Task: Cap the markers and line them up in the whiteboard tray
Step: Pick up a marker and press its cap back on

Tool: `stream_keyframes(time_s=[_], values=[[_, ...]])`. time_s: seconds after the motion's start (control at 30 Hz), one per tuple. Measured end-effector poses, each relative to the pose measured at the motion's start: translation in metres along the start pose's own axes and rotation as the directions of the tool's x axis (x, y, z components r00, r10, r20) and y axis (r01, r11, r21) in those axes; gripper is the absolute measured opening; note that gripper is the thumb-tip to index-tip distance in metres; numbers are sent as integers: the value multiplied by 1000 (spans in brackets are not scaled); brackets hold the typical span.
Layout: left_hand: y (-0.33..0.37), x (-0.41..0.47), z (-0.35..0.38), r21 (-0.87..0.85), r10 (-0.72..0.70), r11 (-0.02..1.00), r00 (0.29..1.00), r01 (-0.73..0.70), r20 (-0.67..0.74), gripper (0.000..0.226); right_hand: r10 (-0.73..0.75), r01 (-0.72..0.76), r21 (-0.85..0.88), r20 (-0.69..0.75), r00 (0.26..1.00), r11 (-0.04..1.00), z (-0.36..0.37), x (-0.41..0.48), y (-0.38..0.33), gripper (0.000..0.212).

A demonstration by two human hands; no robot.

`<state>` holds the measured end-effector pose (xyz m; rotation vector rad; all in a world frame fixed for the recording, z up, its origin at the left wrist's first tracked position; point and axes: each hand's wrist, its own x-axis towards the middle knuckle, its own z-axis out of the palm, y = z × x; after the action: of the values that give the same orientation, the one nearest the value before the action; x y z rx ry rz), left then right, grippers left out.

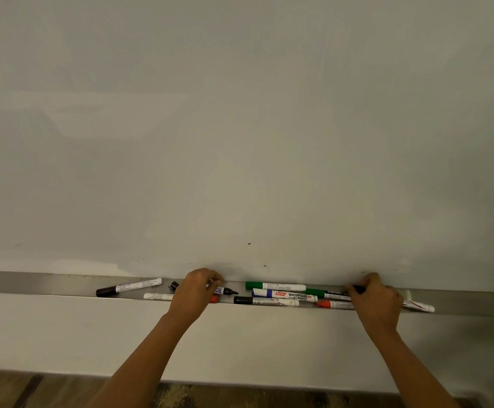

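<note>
Whiteboard [240, 128] fills most of the view, wiped clean apart from a few small dark specks near its lower edge. Below it runs the long metal tray [33, 282], and under that a pale wall panel [63, 334] reaches down to a strip of wooden floor [19, 390].

Both bare forearms come up from the bottom of the view to the tray. The left hand [194, 291] is curled over the tray's middle, its fingertips pinching an uncapped black-tipped marker [225, 290] that points right. A red piece [214, 299] shows just under this hand; whether it is a cap or a marker end cannot be told. The right hand [377, 300] is closed, fingers drawn together around a thin black object [359, 288] at the tray's back edge.

Loose markers lie scattered at odd angles. At the left sits a black-capped marker [128, 287], tilted, with a white barrel [159, 296] just beside it and a small black cap [174, 285] near the left hand. Between the hands lie a green marker [275, 286], a blue-banded marker [284, 295], a black-capped one at the front [266, 301], a second green marker [325, 292] and an uncapped red marker [334, 304]. A white marker end [419, 306] sticks out to the right of the right hand.
</note>
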<state>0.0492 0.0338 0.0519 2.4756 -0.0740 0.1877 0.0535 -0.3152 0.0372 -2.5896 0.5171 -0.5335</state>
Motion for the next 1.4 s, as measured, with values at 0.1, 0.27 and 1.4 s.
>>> stream_keyframes(time_s=[0.1, 0.27, 1.4], values=[[0, 0, -1, -66, -42, 997, 999, 41, -25, 15, 38, -28, 183, -51, 998, 983, -6, -5, -2, 28], [17, 2, -7, -289, -129, 951, 989, 105, -66, 15, 63, -26, 579, -44, 997, 815, -25, -19, -34, 27], [28, 2, -65, -844, -328, 490, 943, 220, 56, 16, -673, 757, 120, 561, 482, 643, 95, -82, -199, 32]])
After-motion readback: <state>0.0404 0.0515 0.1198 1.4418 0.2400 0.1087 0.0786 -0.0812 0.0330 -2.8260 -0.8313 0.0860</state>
